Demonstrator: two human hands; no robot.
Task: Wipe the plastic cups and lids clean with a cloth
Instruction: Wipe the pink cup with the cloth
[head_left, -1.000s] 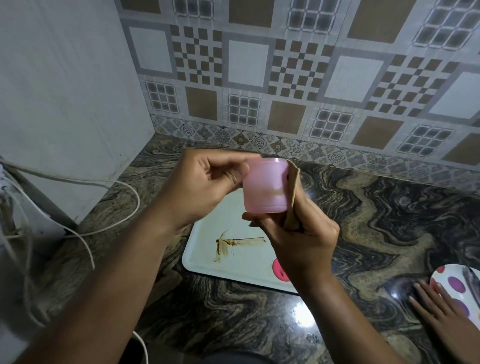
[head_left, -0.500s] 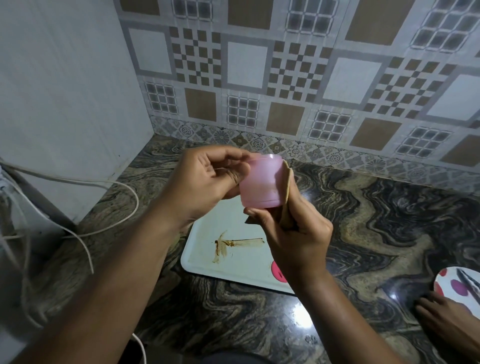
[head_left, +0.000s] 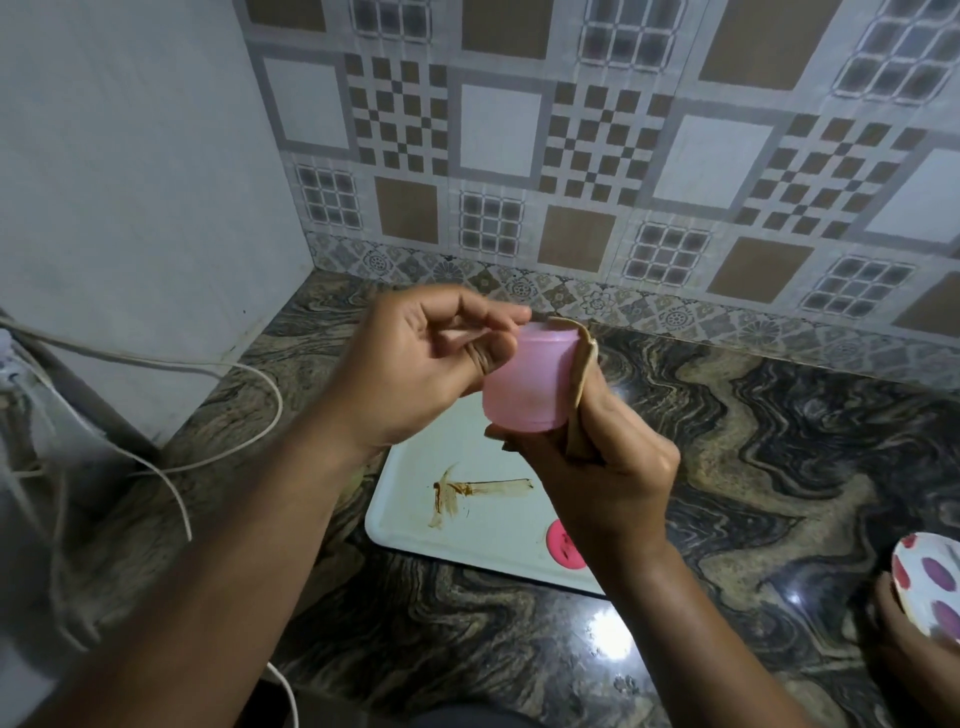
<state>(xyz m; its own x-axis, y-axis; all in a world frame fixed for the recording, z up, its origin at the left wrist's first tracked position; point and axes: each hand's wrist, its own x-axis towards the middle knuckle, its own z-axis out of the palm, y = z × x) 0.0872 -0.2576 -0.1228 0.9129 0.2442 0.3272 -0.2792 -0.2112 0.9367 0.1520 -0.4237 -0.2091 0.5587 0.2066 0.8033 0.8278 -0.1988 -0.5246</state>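
We have the pink cup (head_left: 524, 379) up in the air over the white tray (head_left: 415, 519), off the bench (head_left: 779, 467). Left grip (head_left: 415, 374) pinches it near the top. Right grip (head_left: 608, 467) holds the tan cloth (head_left: 579, 395) flat on the cup's right wall, thumb under the base. Pink lid (head_left: 563, 545) lies on the tray's near edge, right of a brown smear (head_left: 467, 491).

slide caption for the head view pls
Left hand holds a pink plastic cup while right hand presses a tan cloth against its side, above a stained white tray
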